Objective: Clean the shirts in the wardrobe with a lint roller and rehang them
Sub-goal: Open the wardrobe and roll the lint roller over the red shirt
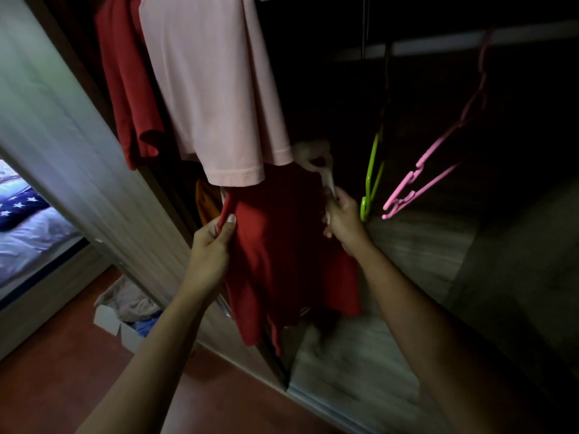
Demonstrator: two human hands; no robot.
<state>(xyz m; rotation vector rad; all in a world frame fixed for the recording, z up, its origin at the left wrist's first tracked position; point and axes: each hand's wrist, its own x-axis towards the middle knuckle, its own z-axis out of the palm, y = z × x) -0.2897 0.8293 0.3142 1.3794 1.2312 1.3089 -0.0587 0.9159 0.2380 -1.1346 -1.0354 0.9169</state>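
A red shirt (282, 245) hangs spread between my two hands in front of the open wardrobe. My left hand (211, 245) pinches its left edge between thumb and fingers. My right hand (343, 219) is closed on the shirt's right edge together with a white lint roller (316, 158), whose handle runs up from my fist to a pale head just under the pink shirt. A pink shirt (216, 89) and another red shirt (128, 89) hang above on the rail.
A green hanger (372, 177) and a pink hanger (438, 158) dangle bare to the right. The wardrobe's sliding door (62, 136) stands at left. A white box (125, 311) of clothes sits on the brown floor. A bed (25, 227) shows far left.
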